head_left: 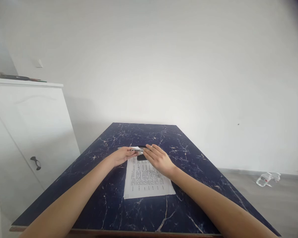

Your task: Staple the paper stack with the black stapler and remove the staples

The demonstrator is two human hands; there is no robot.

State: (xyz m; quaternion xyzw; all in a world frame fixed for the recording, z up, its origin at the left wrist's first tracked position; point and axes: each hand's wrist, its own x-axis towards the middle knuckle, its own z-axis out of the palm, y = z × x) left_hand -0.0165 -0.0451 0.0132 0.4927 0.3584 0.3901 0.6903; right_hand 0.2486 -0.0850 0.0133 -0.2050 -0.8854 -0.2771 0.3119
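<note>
Honestly, looks midway: pinching gadget (pixel 137 150) in left hand (pixel 122 156) over paper (pixel 149 181), right hand (pixel 160 161) across it, that grip unclear.

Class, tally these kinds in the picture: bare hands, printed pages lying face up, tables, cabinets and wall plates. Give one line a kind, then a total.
Bare hands: 2, left hand and right hand
Printed page, face up: 1
Dark blue table: 1
White cabinet: 1
Wall plate: 1
Total: 6
</note>
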